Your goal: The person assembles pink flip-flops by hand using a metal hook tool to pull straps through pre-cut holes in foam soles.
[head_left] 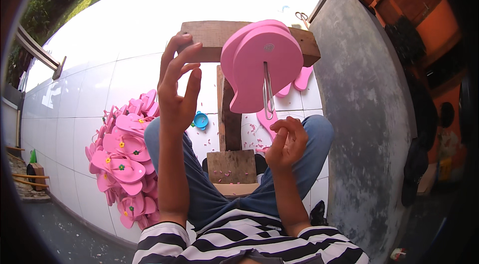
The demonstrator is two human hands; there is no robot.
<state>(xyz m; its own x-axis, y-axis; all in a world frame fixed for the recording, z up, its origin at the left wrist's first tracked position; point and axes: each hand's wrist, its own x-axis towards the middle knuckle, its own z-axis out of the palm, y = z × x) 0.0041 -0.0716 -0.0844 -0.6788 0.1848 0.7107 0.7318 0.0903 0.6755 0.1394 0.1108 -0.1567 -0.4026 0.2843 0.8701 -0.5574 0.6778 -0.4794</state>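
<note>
Two pink flip-flop soles [249, 72] lie stacked on the right part of a wooden crossbeam [209, 39]. A thin metal wire tool [268, 89] sticks out of the upper sole, its looped end pointing toward me. My left hand [177, 89] is raised by the beam's left end, open, fingers spread and holding nothing. Just below the wire's loop is my right hand [287, 142], its fingers curled and pressed against the thumb. Whatever it may pinch is too small or hidden to make out.
A heap of pink flip-flops [124, 164] with small flowers lies left of my knee. A blue dish [200, 120] and pink bits are on the tiles. The beam's post [229, 114] rises between my legs. Scissors [302, 16] lie beyond; a grey ledge [354, 89] runs along the right.
</note>
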